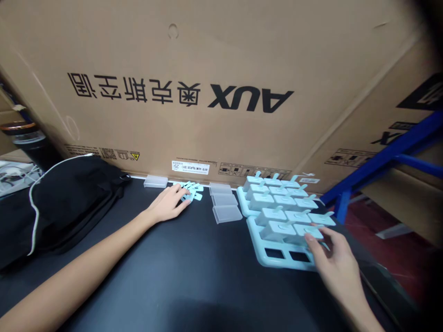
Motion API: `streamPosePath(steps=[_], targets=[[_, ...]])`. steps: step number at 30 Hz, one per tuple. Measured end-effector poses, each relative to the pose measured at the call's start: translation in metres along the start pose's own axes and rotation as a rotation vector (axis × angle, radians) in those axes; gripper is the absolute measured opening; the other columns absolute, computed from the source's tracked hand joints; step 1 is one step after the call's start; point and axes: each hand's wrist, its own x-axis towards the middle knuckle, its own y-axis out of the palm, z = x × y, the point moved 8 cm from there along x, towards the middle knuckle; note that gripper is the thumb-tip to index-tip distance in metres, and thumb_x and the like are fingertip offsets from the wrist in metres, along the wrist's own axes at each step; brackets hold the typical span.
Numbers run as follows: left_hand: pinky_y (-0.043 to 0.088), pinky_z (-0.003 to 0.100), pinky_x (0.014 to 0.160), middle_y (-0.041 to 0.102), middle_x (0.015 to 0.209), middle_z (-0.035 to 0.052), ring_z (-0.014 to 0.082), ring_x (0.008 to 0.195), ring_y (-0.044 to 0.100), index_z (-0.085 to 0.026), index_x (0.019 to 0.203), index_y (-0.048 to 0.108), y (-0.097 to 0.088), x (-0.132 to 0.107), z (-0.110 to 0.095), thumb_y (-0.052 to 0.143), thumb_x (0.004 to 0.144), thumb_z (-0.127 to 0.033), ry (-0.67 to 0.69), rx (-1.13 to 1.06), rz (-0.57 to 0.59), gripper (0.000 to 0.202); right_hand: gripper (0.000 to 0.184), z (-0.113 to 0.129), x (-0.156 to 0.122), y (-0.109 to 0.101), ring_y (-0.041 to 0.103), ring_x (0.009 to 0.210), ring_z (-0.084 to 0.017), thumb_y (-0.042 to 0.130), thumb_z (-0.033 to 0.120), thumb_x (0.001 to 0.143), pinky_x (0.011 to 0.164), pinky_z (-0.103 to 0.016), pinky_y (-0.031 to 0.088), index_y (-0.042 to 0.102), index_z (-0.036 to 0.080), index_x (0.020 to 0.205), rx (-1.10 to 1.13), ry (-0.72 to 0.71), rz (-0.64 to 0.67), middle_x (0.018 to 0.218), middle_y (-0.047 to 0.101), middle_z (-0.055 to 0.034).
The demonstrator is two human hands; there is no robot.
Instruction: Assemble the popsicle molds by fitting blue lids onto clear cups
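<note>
My left hand [169,204] reaches across the black table to a small heap of light-blue stick pieces [193,190] by the cardboard box, its fingers closing on one of them. My right hand [331,259] rests on the near light-blue mould tray [277,259], fingertips pinching one of the capped inserts [309,232] in its front row. Two slots at the near edge of that tray are empty. A second tray [245,206] full of capped inserts sits just behind it.
Clear plastic lids [225,207] lie stacked between the two hands, and another [155,181] sits left of the sticks. A black bag [65,203] with a white cord lies at the left. A large AUX cardboard box [221,87] walls the back; a blue metal frame [387,159] stands right.
</note>
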Motion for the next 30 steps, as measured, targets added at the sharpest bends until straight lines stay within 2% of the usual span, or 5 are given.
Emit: streamPosePath(steps=[7, 13, 16, 24, 30], targets=[[0.049, 0.041, 0.087, 0.052, 0.107, 0.0077, 0.021, 0.09, 0.056, -0.024, 0.119, 0.056, -0.004, 0.0, -0.007, 0.035, 0.097, -0.047, 0.057, -0.032, -0.035, 0.038, 0.077, 0.007, -0.002, 0.014, 0.06, 0.065, -0.024, 0.066, 0.071, 0.056, 0.06, -0.037, 0.049, 0.046, 0.019, 0.108, -0.14, 0.063, 0.098, 0.077, 0.057, -0.0035], [0.049, 0.042, 0.091, 0.052, 0.112, 0.0096, 0.0224, 0.096, 0.056, -0.02, 0.118, 0.053, -0.004, 0.0, -0.004, 0.036, 0.097, -0.044, 0.042, -0.046, -0.023, 0.036, 0.047, 0.002, 0.002, 0.015, 0.059, 0.062, -0.023, 0.059, 0.068, 0.063, 0.062, -0.036, 0.047, 0.043, 0.025, 0.075, -0.223, 0.067, 0.162, 0.066, 0.055, -0.0015], [0.046, 0.044, 0.097, 0.052, 0.117, 0.011, 0.0248, 0.107, 0.053, -0.02, 0.122, 0.052, -0.005, 0.0, -0.014, 0.039, 0.097, -0.041, 0.08, -0.024, -0.033, 0.035, 0.044, 0.002, 0.002, 0.018, 0.059, 0.062, -0.024, 0.054, 0.069, 0.068, 0.061, -0.037, 0.046, 0.04, 0.026, 0.067, -0.272, 0.052, 0.195, 0.065, 0.054, -0.0024], [0.037, 0.049, 0.108, 0.046, 0.138, 0.011, 0.029, 0.128, 0.043, -0.026, 0.133, 0.049, 0.016, 0.033, -0.086, 0.046, 0.092, -0.05, 0.221, -0.132, -0.03, 0.048, 0.042, 0.009, -0.002, 0.023, 0.062, 0.079, -0.031, 0.043, 0.066, 0.078, 0.067, -0.042, 0.048, 0.032, 0.028, 0.064, -0.425, -0.081, 0.156, 0.074, 0.057, -0.0093], [0.034, 0.053, 0.11, 0.039, 0.146, 0.013, 0.0338, 0.137, 0.034, -0.024, 0.125, 0.056, 0.041, 0.052, -0.089, 0.049, 0.088, -0.058, 0.158, -0.122, 0.022, 0.051, 0.044, 0.0, -0.003, 0.018, 0.065, 0.085, -0.036, 0.042, 0.064, 0.079, 0.069, -0.042, 0.05, 0.042, 0.022, 0.09, -0.313, 0.077, 0.16, 0.081, 0.062, -0.0139]])
